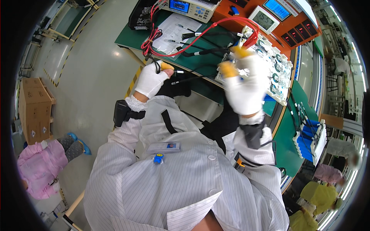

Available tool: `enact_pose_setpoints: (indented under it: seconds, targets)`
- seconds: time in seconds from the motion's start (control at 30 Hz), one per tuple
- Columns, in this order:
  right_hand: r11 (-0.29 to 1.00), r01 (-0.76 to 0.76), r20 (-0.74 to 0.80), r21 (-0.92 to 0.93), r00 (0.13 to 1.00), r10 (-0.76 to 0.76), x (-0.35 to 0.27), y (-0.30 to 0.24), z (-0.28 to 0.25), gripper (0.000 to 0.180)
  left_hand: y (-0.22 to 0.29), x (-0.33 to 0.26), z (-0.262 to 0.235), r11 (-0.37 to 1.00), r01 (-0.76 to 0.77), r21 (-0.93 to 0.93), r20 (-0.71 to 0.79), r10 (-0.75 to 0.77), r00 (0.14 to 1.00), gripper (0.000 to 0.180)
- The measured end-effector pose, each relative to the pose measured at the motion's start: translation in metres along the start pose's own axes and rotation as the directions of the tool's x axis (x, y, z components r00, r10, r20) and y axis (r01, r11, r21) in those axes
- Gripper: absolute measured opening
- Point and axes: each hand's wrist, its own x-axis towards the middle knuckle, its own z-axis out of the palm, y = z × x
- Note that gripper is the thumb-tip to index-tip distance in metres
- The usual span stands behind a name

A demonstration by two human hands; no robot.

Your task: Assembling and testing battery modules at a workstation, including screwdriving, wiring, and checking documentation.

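My left hand point(149, 81), in a white glove with a yellow fingertip, is closed on a thin black cable point(192, 72). A white label shows on the cable just beyond its fingers. Smeared by motion, my right hand point(246, 86) is above the near-left part of a white fixture point(282, 73) set with several round fittings. Whether its yellow-tipped fingers hold anything is unclear. A thick red lead point(208, 29) arcs over the bench toward the fixture, close beyond my right hand. Between the hands, several black cables point(206, 51) run across the green bench.
Behind the fixture stand an orange test unit point(246, 7) and a bench meter point(194, 10). Printed sheets point(169, 32) and a black bin point(140, 15) are at far left. A blue-and-white rack point(310, 140) with cables sits at right. A carton point(35, 107) and a person point(42, 165) are left.
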Motion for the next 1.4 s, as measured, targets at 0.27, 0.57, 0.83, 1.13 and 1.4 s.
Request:
enact_pose_setpoints:
  seconds: [0.27,0.57,0.83,1.13,1.4]
  targets:
    - [0.887,-0.424,0.455,0.185,0.837,0.305,-0.059,-0.004,0.071,0.021,0.037,-0.012,0.027,0.916,0.118,-0.383,0.211,-0.038,0.977,0.013]
    - [0.846,-0.501,0.474,0.181,0.798,0.371,-0.068,0.006,0.071,0.014,0.043,-0.013,0.037,0.933,0.101,-0.344,0.179,-0.041,0.983,0.013]
    - [0.788,-0.583,0.431,0.197,0.774,0.464,-0.071,0.012,0.079,0.027,0.036,-0.003,0.038,0.878,0.114,-0.466,0.095,-0.079,0.992,0.011]
    - [0.979,-0.2,0.586,-0.036,0.79,0.183,-0.077,0.004,0.075,0.019,0.036,0.034,0.04,0.689,-0.024,-0.725,-0.156,-0.129,0.979,0.021]
    - [0.987,-0.145,0.595,-0.076,0.787,0.162,-0.079,0.004,0.078,0.018,0.039,0.035,0.046,0.661,-0.041,-0.749,-0.182,-0.145,0.973,0.022]
